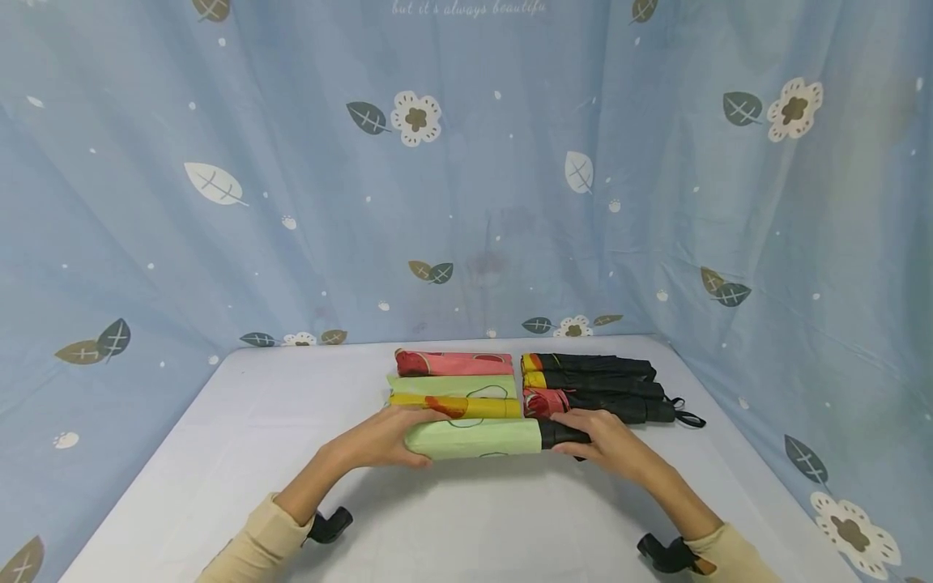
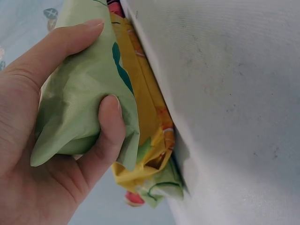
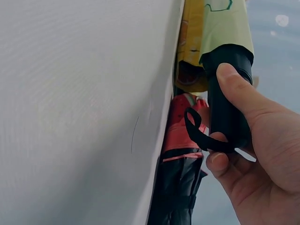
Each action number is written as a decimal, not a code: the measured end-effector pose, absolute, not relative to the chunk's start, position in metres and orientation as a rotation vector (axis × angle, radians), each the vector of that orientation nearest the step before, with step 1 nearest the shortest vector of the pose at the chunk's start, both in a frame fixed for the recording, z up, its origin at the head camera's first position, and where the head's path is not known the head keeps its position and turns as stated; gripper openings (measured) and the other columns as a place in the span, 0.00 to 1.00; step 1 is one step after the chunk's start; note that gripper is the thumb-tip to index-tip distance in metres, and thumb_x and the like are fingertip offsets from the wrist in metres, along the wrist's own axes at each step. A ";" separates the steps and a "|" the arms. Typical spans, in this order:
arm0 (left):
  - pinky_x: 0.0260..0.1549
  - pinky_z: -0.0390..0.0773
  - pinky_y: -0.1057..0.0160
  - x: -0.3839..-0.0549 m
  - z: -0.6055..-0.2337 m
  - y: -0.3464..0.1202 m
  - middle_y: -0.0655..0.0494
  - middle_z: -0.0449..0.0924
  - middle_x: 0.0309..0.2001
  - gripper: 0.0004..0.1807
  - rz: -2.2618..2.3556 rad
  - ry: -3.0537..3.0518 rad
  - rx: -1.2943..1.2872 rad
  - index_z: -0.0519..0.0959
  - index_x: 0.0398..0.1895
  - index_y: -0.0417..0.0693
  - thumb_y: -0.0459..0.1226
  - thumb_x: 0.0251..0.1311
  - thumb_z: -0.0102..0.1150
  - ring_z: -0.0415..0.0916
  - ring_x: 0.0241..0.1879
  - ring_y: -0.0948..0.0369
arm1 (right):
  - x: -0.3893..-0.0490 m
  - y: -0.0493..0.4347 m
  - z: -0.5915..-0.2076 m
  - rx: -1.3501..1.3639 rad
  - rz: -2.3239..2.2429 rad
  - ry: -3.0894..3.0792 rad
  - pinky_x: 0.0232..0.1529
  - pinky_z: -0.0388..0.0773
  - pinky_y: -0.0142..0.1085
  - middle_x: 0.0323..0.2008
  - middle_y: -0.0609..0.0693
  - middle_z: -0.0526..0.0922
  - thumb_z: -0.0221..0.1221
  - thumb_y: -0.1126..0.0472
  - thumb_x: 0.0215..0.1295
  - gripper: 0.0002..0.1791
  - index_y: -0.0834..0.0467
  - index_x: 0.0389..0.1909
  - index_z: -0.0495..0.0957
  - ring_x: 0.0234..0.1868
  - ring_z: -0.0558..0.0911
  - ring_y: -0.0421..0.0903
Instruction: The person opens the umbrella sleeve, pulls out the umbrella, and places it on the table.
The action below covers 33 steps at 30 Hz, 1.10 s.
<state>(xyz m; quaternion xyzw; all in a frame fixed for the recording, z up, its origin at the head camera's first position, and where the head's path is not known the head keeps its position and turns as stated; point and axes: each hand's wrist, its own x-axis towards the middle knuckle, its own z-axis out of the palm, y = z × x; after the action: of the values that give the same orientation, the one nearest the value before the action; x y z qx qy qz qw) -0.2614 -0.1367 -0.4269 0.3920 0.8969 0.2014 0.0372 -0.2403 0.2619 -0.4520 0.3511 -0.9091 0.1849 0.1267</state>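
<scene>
My two hands hold a folded umbrella in a light green sleeve (image 1: 481,438) level over the front of the umbrella rows. My left hand (image 1: 394,437) grips the sleeve's far left end, thumb on one side and fingers on the other; the left wrist view shows the loose end of the green cloth (image 2: 77,103) between them. Around the black handle (image 3: 225,103) at the other end curl the fingers of my right hand (image 1: 601,441), its strap loop (image 3: 199,133) hanging beside them. Just behind it lies a yellow sleeved umbrella (image 1: 477,407), partly covered in the head view.
Beyond the yellow one lie a green sleeved umbrella (image 1: 452,387) and a pink watermelon-print one (image 1: 455,363). To their right, umbrellas with black canopies (image 1: 608,380) lie side by side, one with a pink end (image 1: 545,402). A blue curtain (image 1: 474,202) surrounds the white table (image 1: 240,421).
</scene>
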 end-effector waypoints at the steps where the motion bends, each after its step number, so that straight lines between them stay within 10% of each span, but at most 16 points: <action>1: 0.52 0.76 0.59 -0.261 -0.427 -0.137 0.64 0.78 0.60 0.35 0.617 2.754 1.203 0.73 0.65 0.62 0.48 0.51 0.72 0.75 0.54 0.67 | -0.240 0.262 -0.452 1.019 0.540 -2.648 0.42 0.83 0.43 0.48 0.52 0.87 0.65 0.47 0.61 0.27 0.58 0.56 0.81 0.44 0.87 0.45; 21: 0.60 0.74 0.51 -0.262 -0.430 -0.140 0.63 0.75 0.63 0.39 0.656 2.709 1.199 0.72 0.67 0.59 0.43 0.49 0.76 0.72 0.62 0.60 | -0.237 0.284 -0.453 0.993 0.569 -2.665 0.39 0.82 0.38 0.46 0.49 0.86 0.63 0.46 0.62 0.28 0.58 0.58 0.80 0.37 0.84 0.35; 33: 0.58 0.75 0.51 -0.263 -0.435 -0.146 0.63 0.76 0.63 0.36 0.666 2.715 1.169 0.73 0.66 0.59 0.41 0.50 0.75 0.73 0.61 0.59 | -0.234 0.305 -0.457 0.883 0.599 -2.682 0.47 0.81 0.49 0.50 0.54 0.86 0.64 0.45 0.61 0.28 0.58 0.57 0.81 0.51 0.85 0.54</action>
<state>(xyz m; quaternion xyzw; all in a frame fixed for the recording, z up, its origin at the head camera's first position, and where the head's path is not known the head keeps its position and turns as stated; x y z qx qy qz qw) -0.2629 -0.1463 -0.4348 0.3852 0.8946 0.2196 0.0557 -0.2336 0.3048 -0.4572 0.3034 -0.9216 0.2058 0.1274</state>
